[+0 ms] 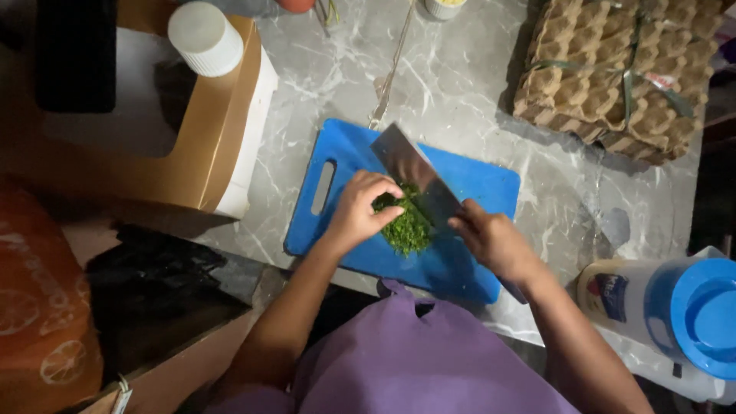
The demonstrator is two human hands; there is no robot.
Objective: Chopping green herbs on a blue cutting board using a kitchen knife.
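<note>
A blue cutting board (349, 149) lies on a grey marbled counter. On it sits a heap of finely chopped green herbs (409, 228). My left hand (358, 209) is curled over the left side of the heap, fingertips on the greens. My right hand (492, 239) grips the handle of a broad steel cleaver (414, 172), whose blade stands tilted against the right side of the herbs. My purple shirt fills the bottom of the view.
A stack of cardboard egg trays (617, 69) tied with a strap sits at the far right. A brown cardboard box (207, 146) with a white jar (205, 37) on it stands left. A jug with a blue lid (694, 314) is at the right front.
</note>
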